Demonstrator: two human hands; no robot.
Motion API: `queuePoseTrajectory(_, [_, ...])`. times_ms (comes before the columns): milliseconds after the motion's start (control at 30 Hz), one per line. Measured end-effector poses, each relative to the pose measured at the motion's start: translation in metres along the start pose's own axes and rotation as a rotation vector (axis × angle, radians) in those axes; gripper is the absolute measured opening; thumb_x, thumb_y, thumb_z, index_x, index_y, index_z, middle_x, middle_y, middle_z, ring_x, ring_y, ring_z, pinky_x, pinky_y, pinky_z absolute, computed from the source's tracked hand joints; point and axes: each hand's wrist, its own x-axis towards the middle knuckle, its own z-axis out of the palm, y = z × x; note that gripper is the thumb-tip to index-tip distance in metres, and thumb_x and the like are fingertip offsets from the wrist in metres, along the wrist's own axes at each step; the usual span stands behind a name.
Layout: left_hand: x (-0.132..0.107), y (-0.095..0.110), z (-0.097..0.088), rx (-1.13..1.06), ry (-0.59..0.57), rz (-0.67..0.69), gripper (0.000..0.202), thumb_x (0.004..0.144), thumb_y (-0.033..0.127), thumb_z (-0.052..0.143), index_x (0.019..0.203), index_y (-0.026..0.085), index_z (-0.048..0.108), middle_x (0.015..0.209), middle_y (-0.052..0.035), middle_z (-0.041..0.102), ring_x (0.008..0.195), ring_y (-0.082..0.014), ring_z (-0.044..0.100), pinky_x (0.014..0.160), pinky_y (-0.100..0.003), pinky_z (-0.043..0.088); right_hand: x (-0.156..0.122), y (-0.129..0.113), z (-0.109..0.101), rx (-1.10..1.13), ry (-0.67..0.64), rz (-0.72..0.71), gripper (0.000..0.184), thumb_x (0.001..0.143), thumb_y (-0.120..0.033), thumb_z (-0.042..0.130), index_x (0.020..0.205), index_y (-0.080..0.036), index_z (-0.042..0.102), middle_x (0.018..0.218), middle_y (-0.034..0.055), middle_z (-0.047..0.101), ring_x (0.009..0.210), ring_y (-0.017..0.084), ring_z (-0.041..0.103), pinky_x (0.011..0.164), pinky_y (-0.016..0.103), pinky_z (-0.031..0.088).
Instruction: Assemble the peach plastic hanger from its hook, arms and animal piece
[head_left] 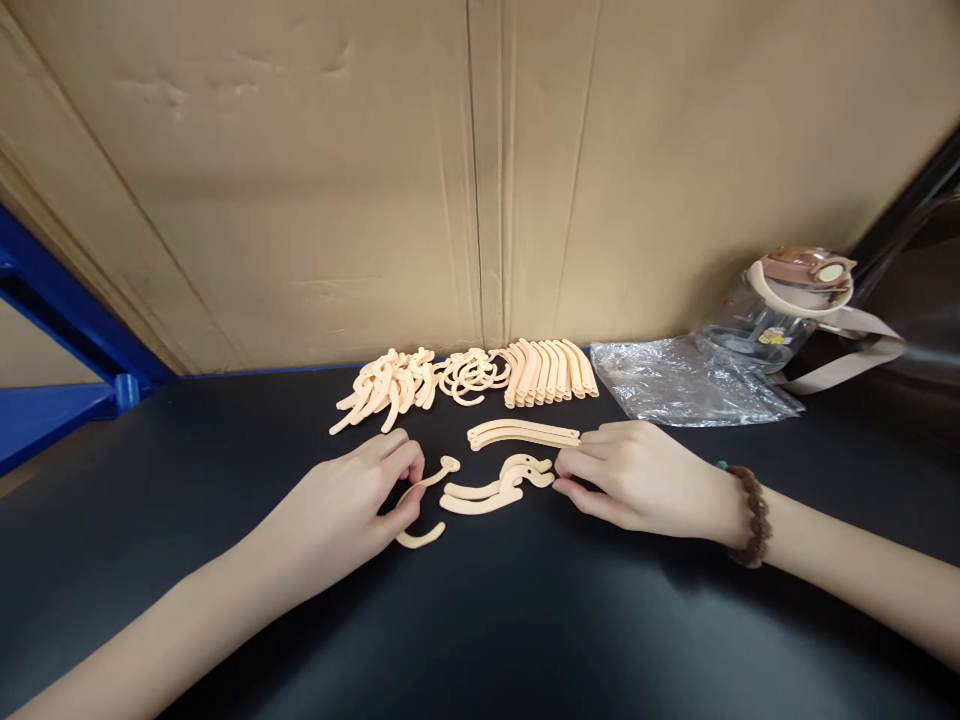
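On the matte black tabletop [225,450], the left hand [349,505] pinches a thin, curved peach silicone strap [427,480]; the right hand [637,475] grips another flat, hooked strap [495,490] by its end.

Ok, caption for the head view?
Two hands, left hand and right hand, handle curved plastic strips on a black table.

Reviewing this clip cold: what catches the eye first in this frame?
Two bare hands rest on a black table: the left hand pinches a thin peach curved strap piece, the right hand touches the end of a few similar pieces between them. Behind lies a row of peach parts against a cardboard wall, with a crumpled clear plastic bag and a lidded clear bottle to the right.
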Motion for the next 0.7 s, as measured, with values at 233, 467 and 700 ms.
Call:
queuePoseTrajectory(233, [0.001,-0.009,0.004,0.054,0.038,0.027,0.022,0.093,0.037,0.032,0.082,0.023,0.044,0.079,0.0014,0.054,0.056,-0.0126,0.050,0.049,-0.024,0.033,-0.002,-0.002,0.006,0.022,0.007,0.003,0.036,0.101,-0.031,0.036,0.076,-0.019,0.057,0.062,-0.0008,0.057,0.055,0.014,0.050,0.056,0.030,0.032])
queuePoseTrajectory(467, [-0.002,0.012,-0.006,-0.080,0.138,0.038,0.012,0.094,0.033,0.042,0.086,0.024,0.046,0.074,0.0064,0.052,0.048,-0.0088,0.043,0.049,-0.022,0.034,0.000,-0.011,0.003,0.216,0.241,-0.034,0.018,0.098,-0.023,0.045,0.094,-0.016,0.061,0.087,0.0027,0.064,0.076,0.013,0.058,0.070,0.025,0.045])
queuePoseTrajectory(700, [-0.013,0.047,0.002,-0.224,0.164,0.288,0.007,0.092,0.018,0.047,0.088,0.024,0.047,0.079,0.0052,0.051,0.060,-0.0088,0.051,0.051,-0.020,0.035,0.001,-0.032,0.001,0.191,0.292,-0.168,0.026,0.096,-0.018,0.052,0.122,-0.017,0.055,0.107,0.0045,0.065,0.090,0.015,0.061,0.076,0.027,0.048])
